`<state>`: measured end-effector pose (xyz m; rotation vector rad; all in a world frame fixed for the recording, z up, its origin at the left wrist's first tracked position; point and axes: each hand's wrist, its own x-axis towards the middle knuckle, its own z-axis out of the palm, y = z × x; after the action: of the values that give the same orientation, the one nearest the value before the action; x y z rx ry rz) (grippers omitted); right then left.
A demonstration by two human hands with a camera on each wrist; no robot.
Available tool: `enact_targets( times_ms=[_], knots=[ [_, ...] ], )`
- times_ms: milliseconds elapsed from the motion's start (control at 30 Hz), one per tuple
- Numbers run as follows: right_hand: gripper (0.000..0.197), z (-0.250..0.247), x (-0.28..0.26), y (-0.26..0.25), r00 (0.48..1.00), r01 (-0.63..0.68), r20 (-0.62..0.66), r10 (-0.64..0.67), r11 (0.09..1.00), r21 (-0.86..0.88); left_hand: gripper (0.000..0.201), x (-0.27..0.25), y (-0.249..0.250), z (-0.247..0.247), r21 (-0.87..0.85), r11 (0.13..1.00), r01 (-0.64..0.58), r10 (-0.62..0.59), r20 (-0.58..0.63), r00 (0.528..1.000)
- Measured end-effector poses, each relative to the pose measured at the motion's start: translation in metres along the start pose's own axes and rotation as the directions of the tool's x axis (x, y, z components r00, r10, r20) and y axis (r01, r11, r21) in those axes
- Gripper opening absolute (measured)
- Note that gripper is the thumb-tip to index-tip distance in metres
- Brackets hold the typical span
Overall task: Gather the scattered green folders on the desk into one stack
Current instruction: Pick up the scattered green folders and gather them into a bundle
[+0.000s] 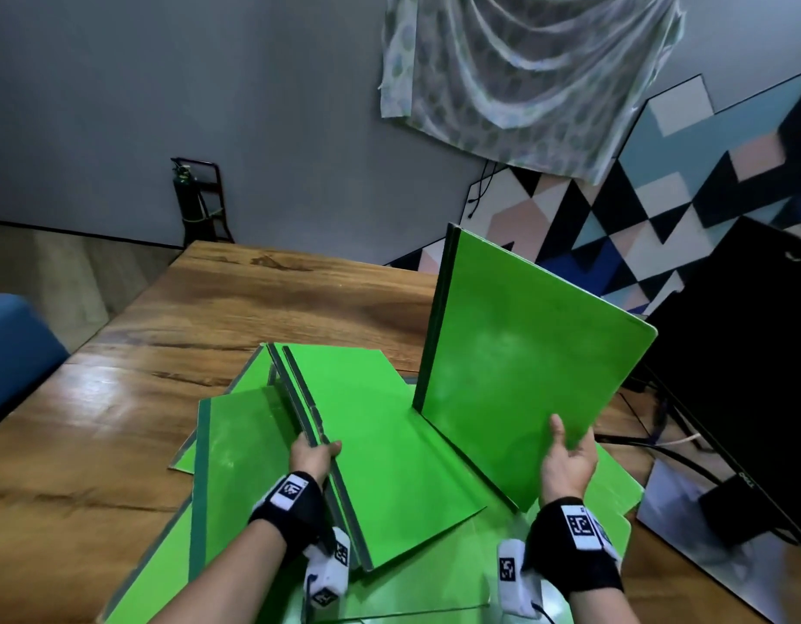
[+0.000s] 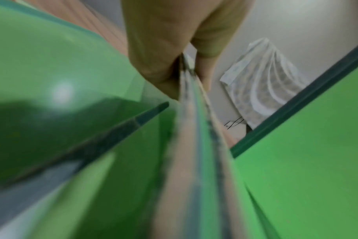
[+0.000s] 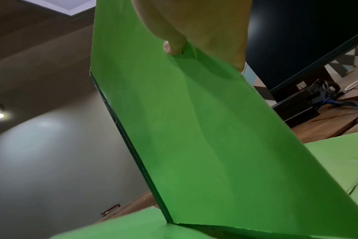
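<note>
Several green folders lie overlapping on the wooden desk [image 1: 263, 304]. My left hand [image 1: 315, 452] grips the dark spine edges of a tilted bundle of folders [image 1: 380, 466], thumb on top; the same bundle [image 2: 194, 145] fills the blurred left wrist view. My right hand [image 1: 567, 461] pinches the near edge of another green folder [image 1: 520, 367], which it holds raised and steeply tilted, one corner down on the pile. In the right wrist view my thumb presses on this raised folder [image 3: 194, 129]. More flat folders [image 1: 236, 434] lie beneath and to the left.
A black monitor [image 1: 740, 353] stands at the desk's right with cables behind its base. A blue chair [image 1: 16, 349] is at the left edge. A draped cloth [image 1: 524, 74] hangs on the far wall. Bare desk stretches behind and left of the folders.
</note>
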<state>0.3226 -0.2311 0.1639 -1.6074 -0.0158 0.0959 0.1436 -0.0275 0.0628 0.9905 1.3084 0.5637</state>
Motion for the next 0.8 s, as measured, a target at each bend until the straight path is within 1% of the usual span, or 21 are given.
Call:
enact_targets(
  times_ms=[100, 167, 267, 333, 400, 500, 567, 600, 633, 667, 700, 733, 767, 800],
  knots=[
    [0.059, -0.007, 0.005, -0.002, 1.000, -0.001, -0.027, 0.001, 1.000, 0.001, 0.048, -0.006, 0.029, -0.030, -0.011, 0.988, -0.153, 0.153, -0.020, 0.988],
    [0.063, -0.010, 0.010, -0.003, 0.998, -0.007, -0.056, 0.006, 1.000, -0.004, 0.040, -0.014, 0.049, -0.058, 0.005, 0.968, -0.251, 0.251, -0.032, 0.967],
    [0.065, -0.009, 0.016, -0.009, 0.995, -0.015, -0.101, 0.015, 1.000, 0.000, 0.026, -0.028, 0.075, -0.098, -0.048, 0.897, -0.439, 0.437, -0.049, 0.898],
    [0.064, -0.006, 0.020, -0.014, 0.993, 0.011, -0.119, -0.011, 1.000, 0.001, 0.021, -0.041, 0.090, -0.110, -0.100, 0.857, -0.506, 0.506, -0.023, 0.862],
    [0.062, 0.001, 0.021, -0.019, 0.994, 0.041, -0.100, -0.039, 0.999, 0.012, 0.024, -0.052, 0.100, -0.110, -0.145, 0.826, -0.545, 0.553, 0.022, 0.833],
    [0.065, 0.011, 0.014, -0.030, 0.999, 0.033, -0.025, -0.032, 0.997, 0.064, 0.023, -0.067, 0.107, -0.090, -0.187, 0.796, -0.576, 0.598, 0.091, 0.797],
    [0.065, 0.014, 0.008, -0.042, 0.999, 0.046, 0.007, -0.047, 0.988, 0.145, 0.026, -0.075, 0.110, -0.072, -0.205, 0.771, -0.602, 0.629, 0.107, 0.770],
    [0.063, 0.015, 0.006, -0.047, 0.999, 0.047, 0.013, -0.051, 0.976, 0.211, 0.028, -0.076, 0.110, -0.063, -0.211, 0.756, -0.619, 0.648, 0.111, 0.754],
    [0.060, 0.017, 0.005, -0.048, 0.996, 0.061, 0.040, -0.074, 0.961, 0.271, 0.032, -0.080, 0.111, -0.057, -0.203, 0.742, -0.639, 0.667, 0.121, 0.736],
    [0.062, 0.020, -0.001, -0.048, 0.993, 0.070, 0.067, -0.095, 0.950, 0.304, 0.041, -0.080, 0.111, -0.051, -0.187, 0.733, -0.654, 0.680, 0.156, 0.717],
    [0.075, 0.022, -0.009, -0.045, 0.991, 0.060, 0.095, -0.096, 0.942, 0.331, 0.058, -0.084, 0.110, -0.045, -0.159, 0.729, -0.666, 0.684, 0.210, 0.699],
    [0.095, 0.024, -0.017, -0.039, 0.985, 0.068, 0.125, -0.117, 0.937, 0.344, 0.075, -0.085, 0.106, -0.039, -0.137, 0.727, -0.673, 0.681, 0.269, 0.681],
    [0.112, 0.025, -0.023, -0.031, 0.974, 0.092, 0.161, -0.158, 0.929, 0.359, 0.086, -0.087, 0.102, -0.034, -0.096, 0.733, -0.674, 0.666, 0.307, 0.680],
    [0.120, 0.026, -0.028, -0.019, 0.960, 0.117, 0.202, -0.194, 0.933, 0.340, 0.088, -0.089, 0.097, -0.029, -0.072, 0.755, -0.652, 0.638, 0.311, 0.704]
  ],
)
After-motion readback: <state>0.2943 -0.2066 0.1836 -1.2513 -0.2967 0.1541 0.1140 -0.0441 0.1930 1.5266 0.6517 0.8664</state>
